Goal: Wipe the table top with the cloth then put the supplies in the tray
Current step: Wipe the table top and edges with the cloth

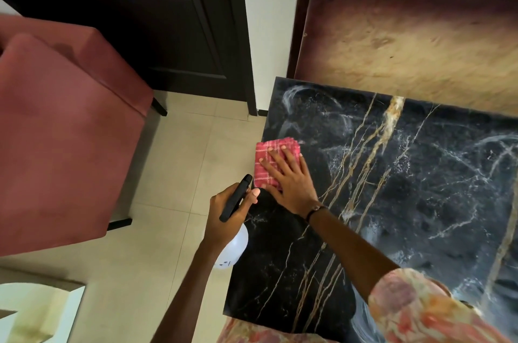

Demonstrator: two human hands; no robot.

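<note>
A folded red checked cloth (pixel 269 157) lies at the left edge of the black marble table top (pixel 392 188). My right hand (pixel 288 180) presses flat on the cloth with fingers spread. My left hand (pixel 228 209) grips a spray bottle (pixel 235 247) by its black trigger head, held just off the table's left edge over the floor; the white bottle body hangs below my hand. Wet smears show on the marble at the far left corner and at the right. No tray is in view.
A pink upholstered chair (pixel 64 132) stands to the left on the beige tiled floor (pixel 173 244). A dark door (pixel 157 20) is behind it. A brown wooden panel (pixel 406 43) rises behind the table. A pale object (pixel 36 312) sits at the bottom left.
</note>
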